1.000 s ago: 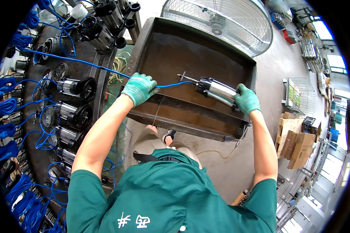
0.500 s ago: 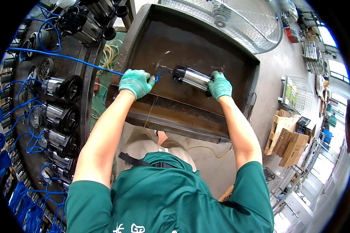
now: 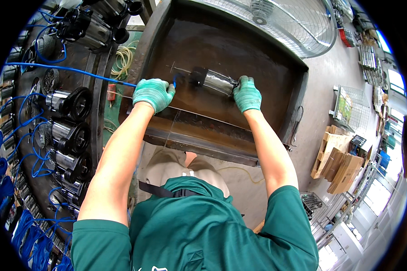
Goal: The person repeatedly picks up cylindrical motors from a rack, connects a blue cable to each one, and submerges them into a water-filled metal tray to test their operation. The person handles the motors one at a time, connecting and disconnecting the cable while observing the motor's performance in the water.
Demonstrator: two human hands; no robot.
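A silver cylindrical pump [image 3: 218, 82] with a black end lies level over the dark water in a wide metal tank [image 3: 301, 92]. Its black end, on the left, looks dim and blurred, apparently under the water. My right hand [image 3: 247, 95], in a green glove, is closed around the pump's right end. My left hand [image 3: 153, 95], gloved alike, is closed on a blue cable [image 3: 83, 73] that comes in from the left bench. A short stretch of that cable shows past my left thumb, near the pump's black end.
Several similar pumps [image 3: 65, 135] with blue cables stand on the dark bench at left. A large wire-guarded fan [image 3: 298, 27] is beyond the tank. To the right are a wire basket [image 3: 349, 106] and cardboard [image 3: 346, 171] on the floor. A pale coiled hose [image 3: 124, 61] lies between bench and tank.
The pump and my right hand have shifted a little left and away from me. The pump's black end looks dimmer and lower in the water. My left hand keeps hold of the cable.
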